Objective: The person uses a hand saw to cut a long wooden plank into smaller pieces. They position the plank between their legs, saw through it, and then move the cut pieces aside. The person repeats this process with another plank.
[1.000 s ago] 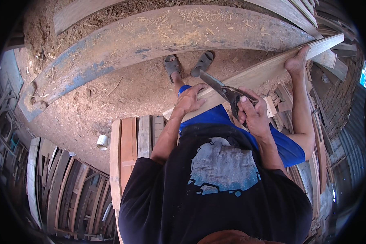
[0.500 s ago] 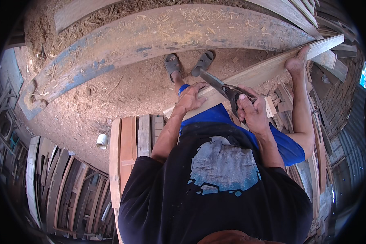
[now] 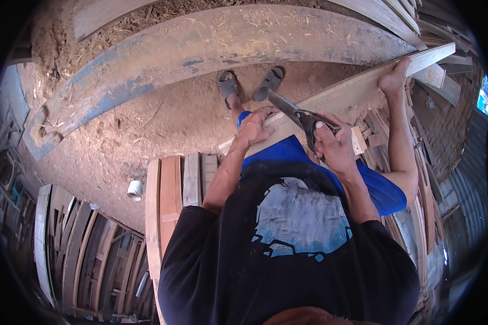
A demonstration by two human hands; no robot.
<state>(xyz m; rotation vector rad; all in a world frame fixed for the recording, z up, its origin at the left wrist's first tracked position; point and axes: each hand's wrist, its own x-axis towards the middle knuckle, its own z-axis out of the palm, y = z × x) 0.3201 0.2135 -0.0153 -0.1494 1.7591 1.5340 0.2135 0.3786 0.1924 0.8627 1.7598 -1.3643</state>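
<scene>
A long pale wooden board [image 3: 341, 97] runs slantwise across my lap toward the upper right. My left hand [image 3: 254, 129] grips its near left end, fingers curled over the far edge and thumb on the wood. In my right hand [image 3: 333, 141] is a handsaw [image 3: 305, 122], held by its dark handle. Its blade points up and left, over the board; edge-on from here, it hides whether its teeth touch the wood. My bare foot [image 3: 393, 81] presses against the board near its far right end.
A broad, worn plank [image 3: 200, 46] dusted with shavings stretches across the far side. A pair of grey sandals [image 3: 228, 84] is on the dusty ground. Stacked boards [image 3: 100, 260] stand at the lower left, near a white cup [image 3: 135, 190]. More timber [image 3: 420, 179] lies at the right.
My hands and the saw have shifted only very slightly. Both grips look the same, and the board lies in nearly the same place.
</scene>
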